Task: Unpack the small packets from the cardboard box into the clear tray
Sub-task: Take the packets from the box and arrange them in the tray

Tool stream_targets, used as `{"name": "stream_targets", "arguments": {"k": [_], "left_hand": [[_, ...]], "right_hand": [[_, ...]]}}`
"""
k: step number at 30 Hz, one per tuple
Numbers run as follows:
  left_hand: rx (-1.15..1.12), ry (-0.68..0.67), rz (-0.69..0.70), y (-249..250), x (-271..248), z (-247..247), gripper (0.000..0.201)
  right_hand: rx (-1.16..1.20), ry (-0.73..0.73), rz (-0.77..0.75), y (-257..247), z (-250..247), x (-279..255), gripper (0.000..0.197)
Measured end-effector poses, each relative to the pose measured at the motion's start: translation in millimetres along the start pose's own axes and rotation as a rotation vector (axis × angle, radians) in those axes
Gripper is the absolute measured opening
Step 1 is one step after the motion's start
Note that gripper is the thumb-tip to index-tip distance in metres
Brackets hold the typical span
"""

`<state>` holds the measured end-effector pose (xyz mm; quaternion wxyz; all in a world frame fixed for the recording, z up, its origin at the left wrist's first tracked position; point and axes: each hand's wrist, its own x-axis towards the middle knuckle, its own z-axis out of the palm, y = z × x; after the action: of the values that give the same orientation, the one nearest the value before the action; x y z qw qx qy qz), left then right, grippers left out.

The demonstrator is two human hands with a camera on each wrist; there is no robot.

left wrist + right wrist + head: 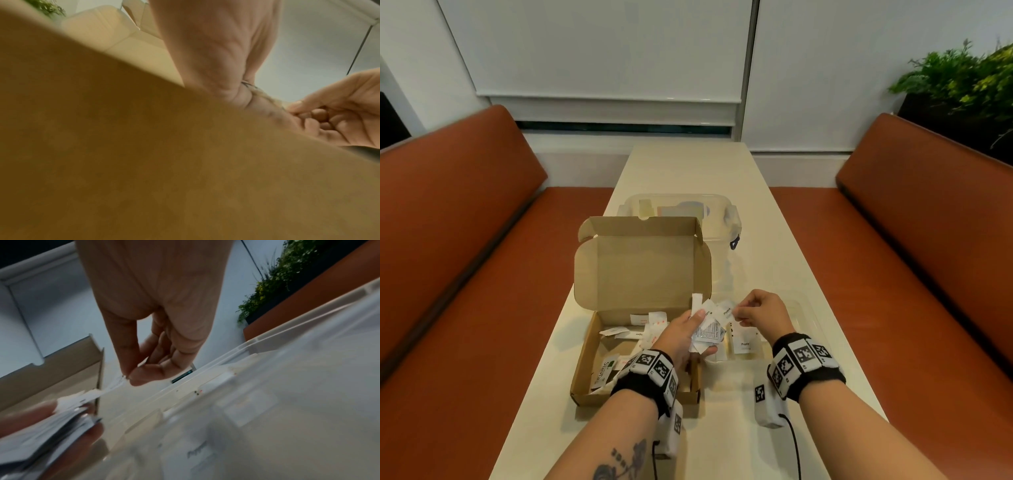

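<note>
An open cardboard box (585,356) lies on the table with several white packets (619,332) loose inside. My left hand (688,337) hovers over the box's right wall and grips a fanned bunch of packets (707,329). My right hand (748,313) pinches one white packet (726,310) at the top of that bunch, thumb against forefinger (131,369). Below the right hand sits the clear tray (804,322), with a "Pepper" packet (744,344) lying in it. In the left wrist view the box wall (144,162) fills most of the picture.
A clear lidded container (722,219) stands behind the box's raised lid (640,260). Orange bench seats (465,240) flank the narrow cream table (688,164). A plant (962,78) stands at the far right. The tray's rim (267,340) runs under my right hand.
</note>
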<state>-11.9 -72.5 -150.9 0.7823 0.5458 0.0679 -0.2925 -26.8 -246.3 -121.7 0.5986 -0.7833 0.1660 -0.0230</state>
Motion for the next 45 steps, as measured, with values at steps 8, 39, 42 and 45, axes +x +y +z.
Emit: {"name": "stream_targets", "arguments": {"k": [8,39,42,45], "left_hand": [[0.03,0.01,-0.023,1.3,-0.4,-0.5,0.021],[0.089,-0.002,-0.013,0.3,2.0,-0.8,0.021],[0.109,-0.03,0.007,0.0,0.7,-0.3,0.026],[0.151,-0.044,0.019,0.9,-0.7,-0.5,0.029]], "right_hand": [[-0.366,-0.1,0.023,19.3,-21.7,-2.5,0.029],[-0.436,-0.001,-0.206,14.8,6.0,-3.8,0.023],[-0.322,-0.103,-0.183,2.1,13.4,-5.6,0.024],[-0.295,-0.143,-0.148,-2.9,15.2,-4.5,0.027]]}}
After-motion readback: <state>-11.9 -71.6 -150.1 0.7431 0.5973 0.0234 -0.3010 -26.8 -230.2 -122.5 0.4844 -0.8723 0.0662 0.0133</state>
